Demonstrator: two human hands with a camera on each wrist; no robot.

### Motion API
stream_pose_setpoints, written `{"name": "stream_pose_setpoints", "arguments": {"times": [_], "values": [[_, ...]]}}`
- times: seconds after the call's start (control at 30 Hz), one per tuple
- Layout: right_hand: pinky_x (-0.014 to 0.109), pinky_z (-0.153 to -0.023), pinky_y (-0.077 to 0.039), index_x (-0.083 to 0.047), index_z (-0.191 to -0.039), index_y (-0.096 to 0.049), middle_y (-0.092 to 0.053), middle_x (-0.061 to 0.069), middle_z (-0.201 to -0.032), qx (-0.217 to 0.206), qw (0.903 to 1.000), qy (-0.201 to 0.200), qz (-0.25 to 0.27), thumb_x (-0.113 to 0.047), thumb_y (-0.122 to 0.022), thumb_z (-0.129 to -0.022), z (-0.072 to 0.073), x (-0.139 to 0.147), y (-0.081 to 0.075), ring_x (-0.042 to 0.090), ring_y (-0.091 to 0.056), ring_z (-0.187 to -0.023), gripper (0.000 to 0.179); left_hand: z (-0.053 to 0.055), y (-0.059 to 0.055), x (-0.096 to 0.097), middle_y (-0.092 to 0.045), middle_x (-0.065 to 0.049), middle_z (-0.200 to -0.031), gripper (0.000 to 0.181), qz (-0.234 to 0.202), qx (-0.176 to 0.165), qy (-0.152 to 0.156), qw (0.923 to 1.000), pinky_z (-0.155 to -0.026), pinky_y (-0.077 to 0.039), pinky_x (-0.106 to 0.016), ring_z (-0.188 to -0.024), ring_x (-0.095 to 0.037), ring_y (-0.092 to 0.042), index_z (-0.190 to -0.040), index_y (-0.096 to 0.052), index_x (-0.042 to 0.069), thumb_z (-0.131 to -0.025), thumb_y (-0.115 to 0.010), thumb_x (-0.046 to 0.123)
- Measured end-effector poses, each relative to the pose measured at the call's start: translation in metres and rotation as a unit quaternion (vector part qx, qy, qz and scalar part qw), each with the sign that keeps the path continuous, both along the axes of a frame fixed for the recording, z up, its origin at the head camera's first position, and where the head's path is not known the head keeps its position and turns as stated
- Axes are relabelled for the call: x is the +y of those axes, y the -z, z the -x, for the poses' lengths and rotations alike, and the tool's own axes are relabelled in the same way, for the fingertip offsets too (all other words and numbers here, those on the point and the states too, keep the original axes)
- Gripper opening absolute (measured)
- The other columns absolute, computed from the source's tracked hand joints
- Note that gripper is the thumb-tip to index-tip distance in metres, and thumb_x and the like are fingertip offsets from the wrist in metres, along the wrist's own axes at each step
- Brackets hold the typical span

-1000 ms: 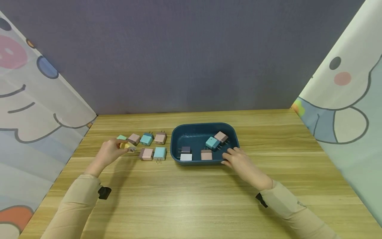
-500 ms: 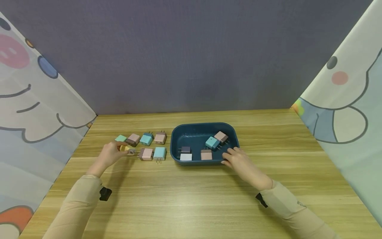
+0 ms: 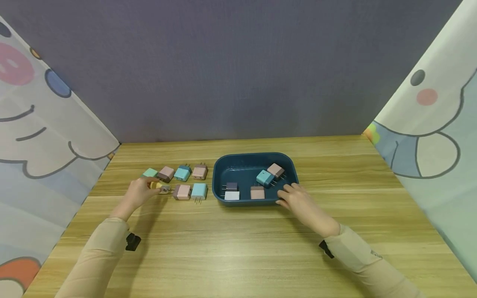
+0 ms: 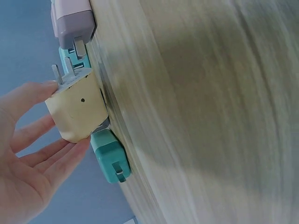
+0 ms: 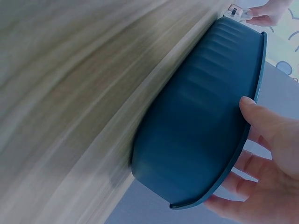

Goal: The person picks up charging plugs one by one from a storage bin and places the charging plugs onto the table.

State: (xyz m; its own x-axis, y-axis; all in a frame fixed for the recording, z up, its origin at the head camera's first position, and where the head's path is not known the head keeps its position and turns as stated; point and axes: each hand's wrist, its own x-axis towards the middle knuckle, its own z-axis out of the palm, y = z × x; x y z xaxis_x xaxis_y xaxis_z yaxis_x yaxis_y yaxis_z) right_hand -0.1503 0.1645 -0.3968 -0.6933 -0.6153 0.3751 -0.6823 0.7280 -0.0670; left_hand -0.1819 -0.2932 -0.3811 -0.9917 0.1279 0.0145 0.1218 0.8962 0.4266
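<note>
My left hand point(image 3: 136, 192) pinches a yellow plug charger point(image 4: 77, 109) between thumb and fingertips, its metal prongs pointing up in the left wrist view. It is at the left end of the front row, beside a pink charger point(image 3: 182, 192) and a light blue one point(image 3: 199, 191). Behind it, a green charger point(image 3: 150, 172) and a pink-and-brown one point(image 3: 166, 174) lie close to my fingers. My right hand point(image 3: 299, 203) grips the near right rim of a dark blue bin point(image 5: 187, 126), thumb on the outer wall and fingers over the inner side.
The bin contains a dark purple charger point(image 3: 231, 186), a white one point(image 3: 232, 195), a blue one point(image 3: 265, 177) and pink ones. A teal-topped charger point(image 3: 182, 173) and a pink one point(image 3: 200, 171) continue the back row. A grey panel point(image 3: 238, 74) rises behind the wooden table point(image 3: 238, 248).
My left hand has come slightly down and nearer with the yellow charger, lining it up with the front row and uncovering more of the green charger. My right hand stays on the bin's rim.
</note>
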Motion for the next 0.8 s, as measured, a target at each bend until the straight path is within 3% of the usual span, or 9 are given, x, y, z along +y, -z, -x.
{"name": "stream_pose_setpoints", "arguments": {"times": [0.3, 0.53, 0.8], "values": [[0.03, -0.059, -0.037, -0.008, -0.08, -0.061, -0.049, 0.001, -0.071, 0.002, 1.0, -0.002, -0.003, -0.019, -0.067, -0.077, -0.0008, -0.0002, -0.0009, 0.015, -0.035, -0.063, 0.013, -0.0025, 0.005, 0.0007, -0.056, -0.019, -0.078, 0.037, 0.001, 0.008, -0.002, 1.0, -0.047, -0.034, -0.028, -0.055, -0.017, -0.042, -0.106, -0.056, -0.013, -0.081, -0.062, 0.013], [0.028, -0.058, -0.034, -0.008, -0.078, -0.06, -0.047, 0.0, -0.069, -0.001, 1.0, -0.001, -0.003, -0.018, -0.068, -0.077, -0.0008, -0.0006, -0.0006, 0.015, -0.033, -0.062, 0.013, -0.004, 0.0077, 0.0015, -0.056, -0.019, -0.078, 0.034, 0.004, 0.025, -0.002, 0.9997, -0.048, -0.034, -0.028, -0.058, -0.019, -0.043, -0.102, -0.057, -0.013, -0.079, -0.064, 0.011], [0.029, -0.059, -0.035, -0.008, -0.078, -0.06, -0.047, 0.0, -0.07, -0.002, 1.0, 0.001, -0.001, -0.019, -0.067, -0.077, -0.0011, -0.0004, -0.0009, 0.015, -0.033, -0.062, 0.013, -0.0063, 0.0096, 0.0016, -0.057, -0.031, -0.091, 0.039, 0.0, -0.003, -0.007, 1.0, -0.05, -0.043, -0.035, -0.052, -0.019, -0.048, -0.103, -0.051, -0.017, -0.077, -0.065, 0.008]]}}
